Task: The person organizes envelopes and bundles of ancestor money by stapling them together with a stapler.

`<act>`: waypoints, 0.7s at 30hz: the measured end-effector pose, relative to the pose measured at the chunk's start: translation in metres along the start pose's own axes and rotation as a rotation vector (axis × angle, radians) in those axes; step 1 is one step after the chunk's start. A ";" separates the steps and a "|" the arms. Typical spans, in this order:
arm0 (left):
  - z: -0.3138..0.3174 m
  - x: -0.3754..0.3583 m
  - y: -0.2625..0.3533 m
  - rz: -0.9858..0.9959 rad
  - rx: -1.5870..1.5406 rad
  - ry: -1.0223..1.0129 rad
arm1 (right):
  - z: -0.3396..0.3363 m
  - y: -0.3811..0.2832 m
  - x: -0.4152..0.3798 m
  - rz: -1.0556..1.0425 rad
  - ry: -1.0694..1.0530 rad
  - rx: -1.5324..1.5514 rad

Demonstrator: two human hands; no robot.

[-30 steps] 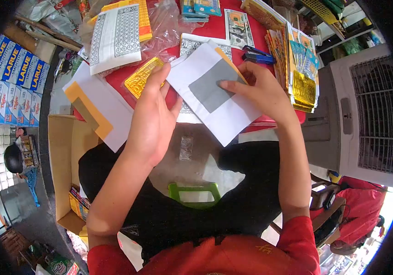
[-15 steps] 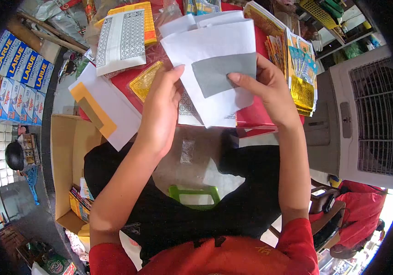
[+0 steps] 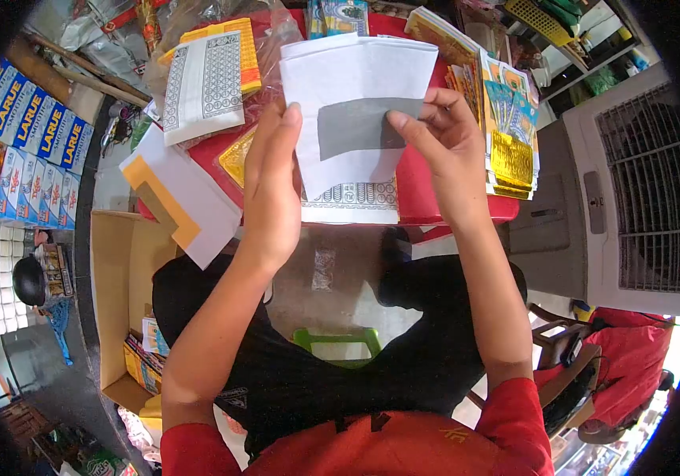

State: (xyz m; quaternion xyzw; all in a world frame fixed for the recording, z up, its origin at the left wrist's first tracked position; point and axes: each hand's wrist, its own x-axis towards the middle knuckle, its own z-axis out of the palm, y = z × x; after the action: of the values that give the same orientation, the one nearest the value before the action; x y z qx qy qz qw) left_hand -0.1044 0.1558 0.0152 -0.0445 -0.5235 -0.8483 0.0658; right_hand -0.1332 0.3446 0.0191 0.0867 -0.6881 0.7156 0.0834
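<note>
A stack of white paper sheets (image 3: 356,75) with a grey rectangle (image 3: 360,131) on its front is held up between both hands over the red table (image 3: 427,194). My left hand (image 3: 272,190) lies along the left edge, its thumb at the front edge and its fingers partly hidden. My right hand (image 3: 455,151) pinches the right edge, thumb on the grey rectangle and fingers behind. Below the stack lies a sheet printed with black patterns (image 3: 356,208). To its left, a gold-yellow packet (image 3: 237,159) is partly covered by my left hand.
White sheets with an orange-and-grey band (image 3: 189,190) overhang the table's left corner. A patterned white sheet (image 3: 203,87) rests on yellow packs. Colourful paper bundles (image 3: 510,119) stand at the right. A cardboard box (image 3: 118,278) and an air cooler (image 3: 633,190) flank the table.
The sheets were fanned out and tilted; now their edges line up more closely and the stack is straighter. My left hand has straightened along the edge. The view has shifted slightly.
</note>
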 end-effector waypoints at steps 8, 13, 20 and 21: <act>-0.003 0.002 -0.002 0.001 0.117 0.044 | -0.001 0.002 0.000 -0.013 -0.016 0.016; -0.002 0.002 0.002 0.013 0.220 0.063 | -0.002 -0.004 -0.001 0.033 -0.038 0.003; -0.001 0.003 -0.006 0.075 0.099 0.034 | 0.000 -0.012 -0.003 -0.070 0.058 0.015; -0.002 0.003 -0.007 0.156 0.251 0.034 | 0.003 -0.019 -0.006 -0.106 0.107 -0.029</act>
State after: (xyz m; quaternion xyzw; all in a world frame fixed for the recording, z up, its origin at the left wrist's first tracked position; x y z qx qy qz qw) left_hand -0.1084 0.1569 0.0079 -0.0621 -0.6193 -0.7691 0.1453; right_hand -0.1227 0.3429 0.0367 0.0832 -0.6875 0.7037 0.1591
